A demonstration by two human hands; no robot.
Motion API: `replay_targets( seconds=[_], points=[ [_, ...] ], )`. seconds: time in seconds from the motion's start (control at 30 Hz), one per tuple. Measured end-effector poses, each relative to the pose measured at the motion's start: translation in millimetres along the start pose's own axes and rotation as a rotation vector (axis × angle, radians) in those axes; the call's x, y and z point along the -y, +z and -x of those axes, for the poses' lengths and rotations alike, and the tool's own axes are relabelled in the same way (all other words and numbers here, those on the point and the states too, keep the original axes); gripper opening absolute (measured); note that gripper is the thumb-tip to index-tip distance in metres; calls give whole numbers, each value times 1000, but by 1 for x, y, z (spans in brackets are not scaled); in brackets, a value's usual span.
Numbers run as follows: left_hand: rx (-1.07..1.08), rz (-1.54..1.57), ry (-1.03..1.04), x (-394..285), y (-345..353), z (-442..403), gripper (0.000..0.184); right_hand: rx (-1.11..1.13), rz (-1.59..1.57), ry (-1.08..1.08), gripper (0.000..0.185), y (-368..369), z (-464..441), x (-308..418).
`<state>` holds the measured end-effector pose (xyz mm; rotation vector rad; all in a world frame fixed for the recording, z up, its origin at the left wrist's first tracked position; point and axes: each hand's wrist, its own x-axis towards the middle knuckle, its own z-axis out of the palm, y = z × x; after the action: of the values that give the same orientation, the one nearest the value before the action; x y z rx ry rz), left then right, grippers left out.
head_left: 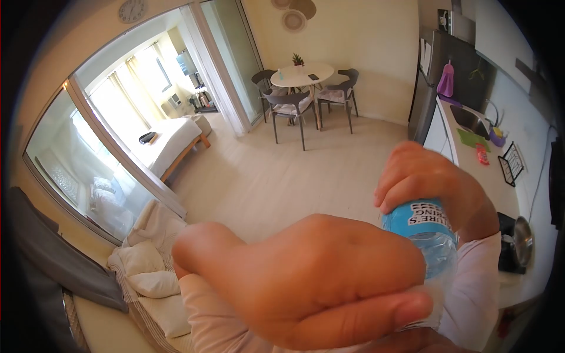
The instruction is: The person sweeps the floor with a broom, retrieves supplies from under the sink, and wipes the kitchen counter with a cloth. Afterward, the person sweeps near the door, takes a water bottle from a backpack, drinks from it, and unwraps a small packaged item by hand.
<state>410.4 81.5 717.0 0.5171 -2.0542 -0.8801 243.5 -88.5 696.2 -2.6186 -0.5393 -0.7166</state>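
Close to the camera, a clear plastic bottle [438, 253] with a blue label is held tilted between both hands. My left hand [329, 276], large in the lower middle, is wrapped round the bottle's lower, nearer part, with the thumb lying across it. Farther out, my right hand [432, 182] is closed round the other end, just above the blue label. The fingers hide that end of the bottle, so no cap shows.
A round table [300, 75] with grey chairs [291, 106] stands at the back. On the right runs a kitchen counter [471, 159] with a sink, black rack and pan. A couch [153, 282] is at lower left; a bed [176, 138] shows beyond the sliding doors.
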Motion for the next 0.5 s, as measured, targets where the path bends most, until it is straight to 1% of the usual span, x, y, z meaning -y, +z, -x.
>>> replay_targets(
  seconds=[0.03, 0.07, 0.1, 0.13, 0.2, 0.3, 0.33, 0.4, 0.43, 0.5],
  points=[
    [-20, -35, 70, 2, 1, 0, 44, -18, 60, -10, 21, -5, -4, 4],
    [-59, -64, 88, 1, 5, 0, 45, -37, 120, -19, 16, -10, -9, 8],
    [-98, -94, 105, 0, 8, 0, 47, -66, 175, -38, 16, -13, -12, 10],
    [-156, -118, 69, -6, 16, 1, 46, -90, 216, -48, 16, -15, -15, 13],
    [-224, -145, 76, -9, 22, 1, 47, -132, 283, -54, 14, -19, -20, 19],
    [-194, -185, 239, -5, 16, -1, 49, -157, 346, -73, 13, -26, -26, 25],
    [-146, -218, 313, -5, 8, -3, 50, -160, 359, -81, 13, -27, -27, 27],
    [-128, -269, 368, -8, 4, -4, 53, -164, 378, -95, 13, -29, -30, 29],
    [-161, -287, 350, -11, 9, -5, 54, -164, 382, -92, 13, -30, -31, 30],
    [-178, -307, 324, -14, 11, -5, 44, -163, 388, -82, 13, -31, -31, 33]
  ],
)
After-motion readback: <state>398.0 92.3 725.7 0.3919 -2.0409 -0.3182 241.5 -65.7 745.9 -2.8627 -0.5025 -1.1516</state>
